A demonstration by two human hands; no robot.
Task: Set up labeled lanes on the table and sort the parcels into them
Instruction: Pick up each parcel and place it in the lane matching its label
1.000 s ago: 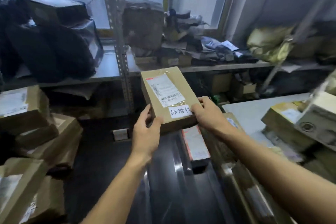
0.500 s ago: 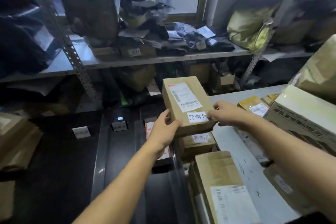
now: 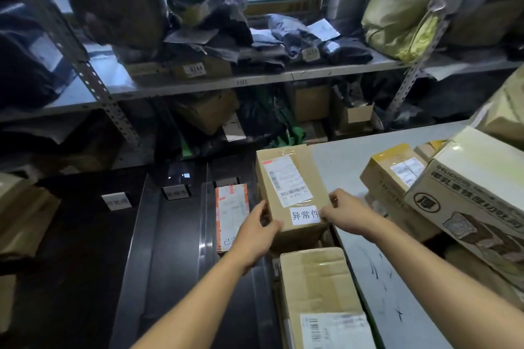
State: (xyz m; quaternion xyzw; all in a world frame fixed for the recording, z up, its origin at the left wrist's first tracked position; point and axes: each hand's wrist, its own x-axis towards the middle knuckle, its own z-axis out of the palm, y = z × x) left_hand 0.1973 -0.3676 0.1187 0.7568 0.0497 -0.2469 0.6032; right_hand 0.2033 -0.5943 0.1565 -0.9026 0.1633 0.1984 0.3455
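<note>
Both hands hold one brown rectangular cardboard parcel (image 3: 289, 193) by its near end. The left hand (image 3: 255, 235) grips the near-left corner, thumb curled onto the top face, and the right hand (image 3: 344, 214) pinches the near-right edge with its fingers bent over the top. A white shipping label with barcodes (image 3: 286, 180) is taped along the parcel's top, and a small white slip printed with three black characters (image 3: 304, 215) sits at the near end between the two hands. The parcel is at the left edge of the pale grey table (image 3: 380, 278), partly over the dark grooved surface (image 3: 170, 249) beside it (whether it rests on anything or is only held, I cannot tell). Just left of it lies a flat parcel with an orange-and-white label (image 3: 231, 212); just nearer the person lies a larger brown taped carton (image 3: 320, 289). Small white lane cards (image 3: 116, 201) stand at the far end of the dark surface. Stacked cartons (image 3: 465, 201) crowd the table's right edge.
</note>
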